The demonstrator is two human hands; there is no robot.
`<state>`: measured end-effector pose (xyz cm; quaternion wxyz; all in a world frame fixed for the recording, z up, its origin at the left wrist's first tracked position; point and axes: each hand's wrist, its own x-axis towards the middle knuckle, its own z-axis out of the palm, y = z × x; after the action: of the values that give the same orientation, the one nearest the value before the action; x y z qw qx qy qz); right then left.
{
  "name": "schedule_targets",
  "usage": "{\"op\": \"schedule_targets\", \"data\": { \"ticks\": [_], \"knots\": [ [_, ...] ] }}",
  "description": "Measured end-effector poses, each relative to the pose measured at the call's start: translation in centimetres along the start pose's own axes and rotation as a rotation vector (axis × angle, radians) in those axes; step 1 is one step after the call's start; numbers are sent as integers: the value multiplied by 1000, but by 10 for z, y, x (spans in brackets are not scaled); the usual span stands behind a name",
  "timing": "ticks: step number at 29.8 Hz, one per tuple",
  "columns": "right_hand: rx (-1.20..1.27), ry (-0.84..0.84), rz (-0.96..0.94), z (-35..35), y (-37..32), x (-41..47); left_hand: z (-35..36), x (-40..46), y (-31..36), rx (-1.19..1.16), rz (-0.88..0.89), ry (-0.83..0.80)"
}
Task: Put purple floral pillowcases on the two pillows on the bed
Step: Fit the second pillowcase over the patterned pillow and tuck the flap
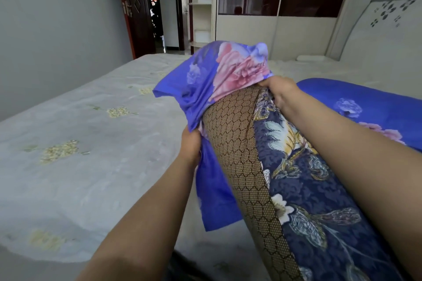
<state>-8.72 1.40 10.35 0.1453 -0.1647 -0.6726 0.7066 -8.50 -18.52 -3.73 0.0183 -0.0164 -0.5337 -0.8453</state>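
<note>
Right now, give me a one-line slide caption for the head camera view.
Both hands, left hand and right hand, pull a purple floral pillowcase over a dark patterned pillow.

Wardrobe (283,29) w/ dark panels behind, door (137,7) open at left

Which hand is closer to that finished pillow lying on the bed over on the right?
Right. The right hand grips the pillowcase edge just beside the finished pillow. The left hand holds the pillowcase's other edge, beyond the held pillow.
</note>
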Motion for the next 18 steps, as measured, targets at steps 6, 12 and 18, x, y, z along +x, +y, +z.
{"op": "schedule_targets", "data": {
  "ticks": [6, 12, 18],
  "knots": [
    [-354, 256, -334, -24, -4, 8, 15, -68, -17, 109, -184, -219],
    [-591, 202, -449, 12, 49, -19, -10, -57, 21, 447, 256, 139],
    [-785, 117, -342, 57, 82, -45, -8, -19, 60, 1304, 673, 265]
  ]
}}
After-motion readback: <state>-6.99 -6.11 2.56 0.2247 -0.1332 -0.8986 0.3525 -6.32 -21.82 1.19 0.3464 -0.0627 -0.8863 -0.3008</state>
